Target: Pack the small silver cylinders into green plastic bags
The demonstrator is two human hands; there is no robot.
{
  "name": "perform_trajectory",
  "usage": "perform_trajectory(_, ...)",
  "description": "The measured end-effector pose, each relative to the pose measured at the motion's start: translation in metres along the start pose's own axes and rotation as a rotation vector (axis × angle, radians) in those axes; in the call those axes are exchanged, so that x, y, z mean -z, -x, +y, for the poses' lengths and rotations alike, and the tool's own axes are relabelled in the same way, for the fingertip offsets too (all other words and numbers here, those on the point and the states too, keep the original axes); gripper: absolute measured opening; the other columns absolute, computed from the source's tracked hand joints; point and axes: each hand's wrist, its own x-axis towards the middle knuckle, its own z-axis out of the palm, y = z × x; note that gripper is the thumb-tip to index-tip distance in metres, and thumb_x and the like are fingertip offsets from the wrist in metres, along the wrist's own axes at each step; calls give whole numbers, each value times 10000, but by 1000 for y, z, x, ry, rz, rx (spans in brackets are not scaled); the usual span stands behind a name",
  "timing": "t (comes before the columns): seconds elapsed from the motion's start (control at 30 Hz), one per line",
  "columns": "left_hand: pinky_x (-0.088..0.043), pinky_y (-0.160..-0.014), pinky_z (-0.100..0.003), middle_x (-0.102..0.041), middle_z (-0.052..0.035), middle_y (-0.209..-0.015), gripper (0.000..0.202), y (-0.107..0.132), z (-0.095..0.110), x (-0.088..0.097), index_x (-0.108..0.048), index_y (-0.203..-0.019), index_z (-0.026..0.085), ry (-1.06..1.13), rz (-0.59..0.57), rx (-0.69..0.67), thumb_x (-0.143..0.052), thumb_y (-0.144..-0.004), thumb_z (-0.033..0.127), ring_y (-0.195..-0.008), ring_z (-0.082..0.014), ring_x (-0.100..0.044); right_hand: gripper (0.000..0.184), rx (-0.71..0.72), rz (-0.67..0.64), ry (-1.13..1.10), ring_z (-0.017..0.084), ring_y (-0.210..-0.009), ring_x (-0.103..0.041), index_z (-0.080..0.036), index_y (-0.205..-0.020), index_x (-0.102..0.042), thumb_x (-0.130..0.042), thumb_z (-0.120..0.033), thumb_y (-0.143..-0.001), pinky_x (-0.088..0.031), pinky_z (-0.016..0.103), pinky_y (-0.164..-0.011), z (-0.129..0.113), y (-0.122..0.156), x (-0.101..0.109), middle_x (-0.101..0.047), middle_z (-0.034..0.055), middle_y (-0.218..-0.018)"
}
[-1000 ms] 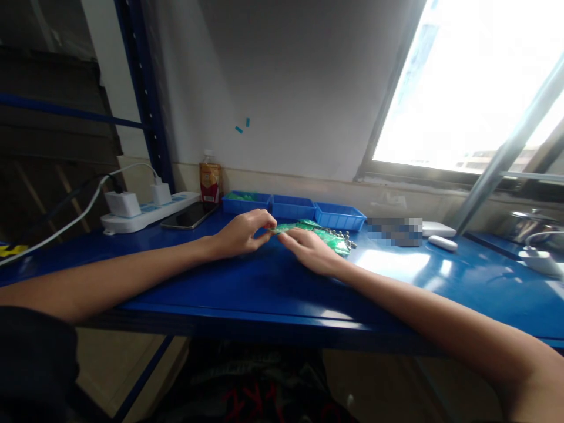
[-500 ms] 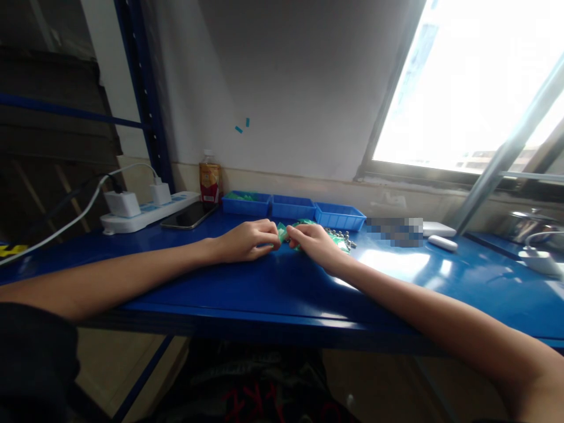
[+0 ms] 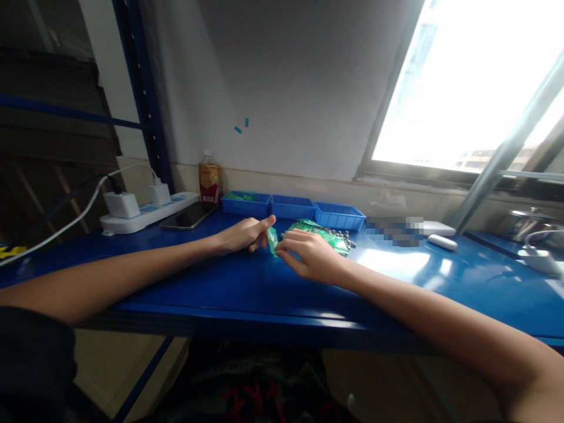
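A small green plastic bag (image 3: 272, 241) stands between my hands, its lower end pinched in the fingertips of my right hand (image 3: 311, 254). My left hand (image 3: 247, 235) is just to the left of it, thumb raised and apart from the loosely bent fingers; nothing shows in its grasp. Behind my right hand lies a larger green plastic bag (image 3: 335, 241) on the blue table (image 3: 247, 288). Several small metal fittings (image 3: 348, 236) lie on and around that bag, partly hidden by my hand.
Three blue bins line the wall; the left bin (image 3: 247, 207) holds green plastic. A phone (image 3: 189, 216), power strip (image 3: 150, 212) and drink bottle (image 3: 210, 179) are at the left. A white case (image 3: 442, 242) lies at the right. The table's front edge runs below my arms.
My left hand has loosened from the small green bag and drawn slightly left, its thumb lifting. My right hand has turned and shifted a little toward me, still pinching the bag.
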Motion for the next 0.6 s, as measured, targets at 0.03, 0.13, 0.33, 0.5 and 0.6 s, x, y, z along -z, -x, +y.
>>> perform_trajectory(0.03,-322,-481,-255,-483,-8,-430,711,1,2,0,-587,-590,143,14,-5,15,-287,-813,747,-427,-124,-426,203,14,-27,-8,160,-758,-563,-160,-891,-655,-467,-234,-914,-427,265,-716,-1,0,1,-641,56,-801)
perform_trajectory(0.13,-323,-465,-228,-501,17,-460,595,6,9,-2,-556,-641,156,55,-40,-25,-436,-779,723,-431,-107,-440,176,18,-88,-48,159,-794,-591,-173,-885,-663,-489,-199,-890,-440,266,-769,-3,0,1,-668,51,-854)
perform_trajectory(0.33,-328,-410,-193,-607,-7,-573,513,9,15,-10,-534,-778,155,228,-139,55,-535,-764,669,-469,-121,-551,178,-107,-90,-25,180,-833,-615,-186,-853,-678,-511,-241,-877,-441,276,-768,-6,-1,0,-688,41,-838)
perform_trajectory(0.5,-321,-436,-173,-626,-31,-650,528,10,19,-13,-572,-790,126,441,-137,156,-584,-740,651,-548,-115,-596,133,-208,-74,3,190,-819,-612,-172,-811,-658,-566,-265,-829,-437,278,-736,-8,0,-1,-678,54,-819)
perform_trajectory(0.6,-296,-436,-171,-624,-33,-636,529,10,21,-15,-595,-776,118,478,-129,196,-599,-730,645,-534,-103,-580,119,-202,-67,-19,189,-811,-609,-164,-813,-644,-587,-268,-806,-439,277,-737,-7,1,-2,-672,58,-825)
